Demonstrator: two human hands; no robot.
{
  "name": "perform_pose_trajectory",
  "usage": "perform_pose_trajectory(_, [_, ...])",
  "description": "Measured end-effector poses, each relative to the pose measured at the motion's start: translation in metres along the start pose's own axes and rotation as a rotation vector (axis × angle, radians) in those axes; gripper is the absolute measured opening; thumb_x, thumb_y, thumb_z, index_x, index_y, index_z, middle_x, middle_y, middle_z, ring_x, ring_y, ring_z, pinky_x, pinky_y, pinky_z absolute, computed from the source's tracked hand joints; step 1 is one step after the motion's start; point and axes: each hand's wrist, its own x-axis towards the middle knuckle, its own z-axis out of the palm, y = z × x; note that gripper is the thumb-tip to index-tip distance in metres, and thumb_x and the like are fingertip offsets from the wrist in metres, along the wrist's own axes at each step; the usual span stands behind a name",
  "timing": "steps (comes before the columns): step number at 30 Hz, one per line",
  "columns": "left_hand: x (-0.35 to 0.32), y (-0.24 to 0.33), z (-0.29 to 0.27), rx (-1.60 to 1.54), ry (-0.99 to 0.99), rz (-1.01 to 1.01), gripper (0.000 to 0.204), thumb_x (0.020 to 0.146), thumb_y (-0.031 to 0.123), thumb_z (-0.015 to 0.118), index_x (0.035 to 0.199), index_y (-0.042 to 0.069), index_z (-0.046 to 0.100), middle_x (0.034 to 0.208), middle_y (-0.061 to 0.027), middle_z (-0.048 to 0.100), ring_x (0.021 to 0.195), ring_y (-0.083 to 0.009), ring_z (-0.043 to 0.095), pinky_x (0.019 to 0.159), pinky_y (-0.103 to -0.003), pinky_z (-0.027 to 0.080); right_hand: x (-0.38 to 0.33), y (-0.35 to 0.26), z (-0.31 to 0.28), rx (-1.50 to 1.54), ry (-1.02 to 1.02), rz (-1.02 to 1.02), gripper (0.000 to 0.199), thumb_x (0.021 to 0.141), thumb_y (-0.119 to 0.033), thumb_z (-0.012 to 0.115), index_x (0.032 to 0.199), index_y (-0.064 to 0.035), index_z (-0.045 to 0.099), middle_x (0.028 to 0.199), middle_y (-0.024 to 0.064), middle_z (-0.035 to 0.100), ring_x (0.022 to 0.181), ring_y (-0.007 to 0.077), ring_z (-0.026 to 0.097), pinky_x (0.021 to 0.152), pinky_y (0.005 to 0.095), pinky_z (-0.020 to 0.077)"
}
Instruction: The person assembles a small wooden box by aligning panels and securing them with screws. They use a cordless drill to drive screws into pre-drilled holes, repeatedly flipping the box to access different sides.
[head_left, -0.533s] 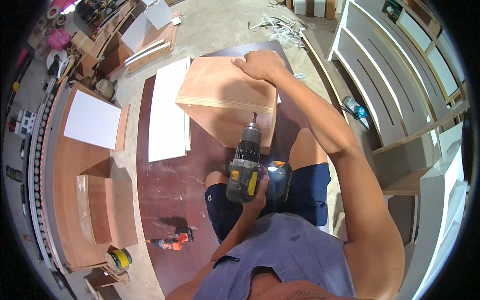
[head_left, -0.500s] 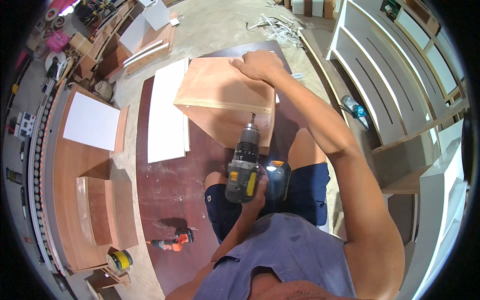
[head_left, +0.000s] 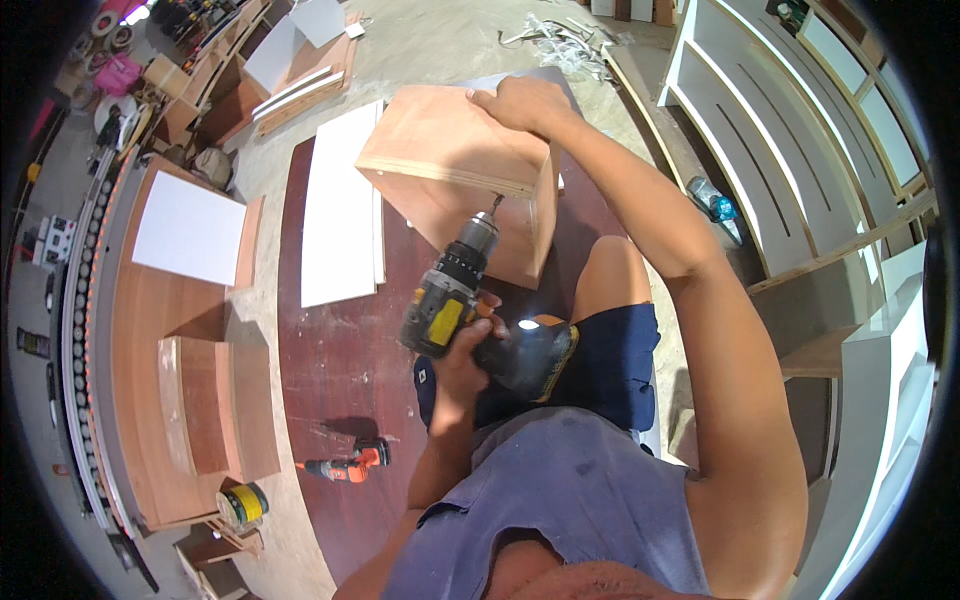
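My left hand point(head_left: 462, 362) is wrapped round the handle of a black and yellow cordless drill point(head_left: 440, 312), which has its light on. The drill's bit reaches the near upper edge of a plywood box point(head_left: 432, 130), close to its right corner; whether it is in the wood I cannot tell. My right hand point(head_left: 532, 104) grips the far right edge of the box top, thumb on the panel and fingertips hidden. The box stands on a dark red-brown board point(head_left: 330, 375), in front of my knees.
White panels point(head_left: 335, 215) lie stacked left of the box. A small orange and black drill point(head_left: 345, 464) rests on the board at lower left. Beyond are wooden boxes point(head_left: 225, 408) on the left, a white slatted cabinet point(head_left: 755, 130) on the right and scrap strips point(head_left: 565, 48) on the floor.
The drill has swung so its body leans further left, its bit staying near the box edge. The box appears slightly higher and turned a little. My right hand keeps its hold.
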Motion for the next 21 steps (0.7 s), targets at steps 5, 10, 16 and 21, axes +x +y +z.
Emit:
perform_pose_trajectory(5, [-0.055, 0.060, -0.035, 0.312, 0.191, 0.207, 0.053, 0.084, 0.022, 0.075, 0.129, 0.001, 0.055, 0.110, -0.0095, 0.065, 0.093, -0.0190, 0.064, 0.082, -0.033, 0.052, 0.010, 0.012, -0.010, 0.057, -0.128, -0.021, 0.073, 0.097, -0.066, 0.039, 0.123, -0.0033, 0.068, 0.131, 0.0230, 0.063, 0.121, 0.0400, 0.060, 0.102, 0.0480, 0.0451])
perform_pose_trajectory(10, [-0.089, 0.087, -0.125, 0.098, 0.222, 0.439, 0.106, 0.075, 0.085, 0.058, 0.139, 0.001, 0.046, 0.124, -0.0142, 0.060, 0.103, -0.0247, 0.062, 0.092, -0.040, 0.051, -0.004, 0.036, -0.004, 0.420, -0.314, 0.027, 0.070, 0.103, -0.055, 0.040, 0.140, 0.0038, 0.051, 0.136, 0.0212, 0.059, 0.126, 0.0284, 0.056, 0.104, 0.0416, 0.0446])
perform_pose_trajectory(16, [-0.073, 0.052, -0.280, -0.055, 0.745, 0.222, 0.039, 0.094, 0.043, 0.064, 0.114, 0.011, 0.060, 0.094, -0.0063, 0.068, 0.081, -0.0227, 0.067, 0.073, -0.039, 0.056, -0.038, 0.087, 0.032, 1.282, -0.289, 0.126, 0.057, 0.106, -0.043, 0.044, 0.138, 0.0037, 0.050, 0.129, 0.0142, 0.063, 0.108, 0.0196, 0.064, 0.091, 0.0322, 0.0553])
perform_pose_trajectory(21, [-0.073, -0.018, -0.391, 0.035, 0.870, 0.170, 0.029, 0.080, 0.023, 0.070, 0.104, 0.009, 0.062, 0.085, -0.0052, 0.062, 0.074, -0.0204, 0.063, 0.068, -0.037, 0.053, -0.058, 0.068, 0.042, 1.314, -0.242, 0.219, 0.060, 0.106, -0.045, 0.042, 0.144, 0.0020, 0.044, 0.132, 0.0157, 0.061, 0.110, 0.0208, 0.066, 0.093, 0.0326, 0.0557])
